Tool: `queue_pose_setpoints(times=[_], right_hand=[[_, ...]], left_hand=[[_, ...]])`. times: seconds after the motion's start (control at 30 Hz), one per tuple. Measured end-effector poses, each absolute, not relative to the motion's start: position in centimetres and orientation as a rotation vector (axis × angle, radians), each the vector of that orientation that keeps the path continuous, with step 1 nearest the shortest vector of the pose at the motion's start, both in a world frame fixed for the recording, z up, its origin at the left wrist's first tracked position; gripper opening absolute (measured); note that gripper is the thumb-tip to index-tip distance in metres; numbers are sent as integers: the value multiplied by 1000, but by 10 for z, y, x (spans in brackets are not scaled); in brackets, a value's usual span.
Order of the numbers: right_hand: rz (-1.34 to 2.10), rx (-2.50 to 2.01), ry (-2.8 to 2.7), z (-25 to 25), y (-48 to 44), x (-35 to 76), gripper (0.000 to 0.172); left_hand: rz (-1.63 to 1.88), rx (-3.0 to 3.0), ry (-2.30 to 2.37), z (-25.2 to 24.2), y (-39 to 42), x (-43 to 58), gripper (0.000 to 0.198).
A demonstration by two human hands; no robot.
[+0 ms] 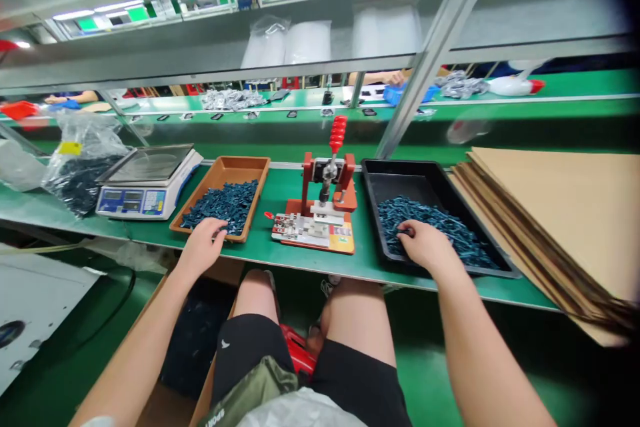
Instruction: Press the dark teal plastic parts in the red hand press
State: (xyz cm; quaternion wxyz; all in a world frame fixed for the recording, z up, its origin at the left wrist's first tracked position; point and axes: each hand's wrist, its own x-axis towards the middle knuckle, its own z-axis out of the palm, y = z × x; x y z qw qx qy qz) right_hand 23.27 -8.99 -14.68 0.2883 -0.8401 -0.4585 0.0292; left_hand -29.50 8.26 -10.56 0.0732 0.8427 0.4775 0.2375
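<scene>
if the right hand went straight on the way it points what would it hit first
The right hand is already on the dark blue parts piled in the black plastic tray, so those come first; beyond them its line probably meets the tray's left wall, though depth is hard to judge.

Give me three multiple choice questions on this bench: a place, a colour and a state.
1. What stands between the orange tray and the black tray?
A) a weighing scale
B) a red hand press
C) a desk fan

2. What colour are the small parts under the right hand?
A) red
B) white
C) dark blue

3. How do the cardboard sheets lie?
A) rolled up
B) stacked
C) torn apart

1 B: it sits between both trays.
2 C: they show dark blue.
3 B: they lie in a pile.
</scene>
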Motion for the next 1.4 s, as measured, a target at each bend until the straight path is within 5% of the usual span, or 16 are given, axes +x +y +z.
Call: queue_pose_setpoints(times=[0.3, 0.53, 0.8, 1.13, 1.4], right_hand=[[-50, -2003, -1028, -128, -109, 211, 18], [329, -1618, -760, -117, -110, 220, 27], [486, -1364, -834, -105, -112, 169, 31], [401, -1441, -1032, -158, -76, 77, 17], [369, -1280, -1078, -183, -70, 84, 26]], left_hand=[[193, 2739, 1475, -120, 193, -226, 45], [587, 2819, 1570, -107, 176, -233, 47], [1142, 2212, 1486, -79, 119, -209, 37], [736, 2278, 1013, -108, 56, -118, 32], [468, 2667, 978, -115, 71, -67, 25]])
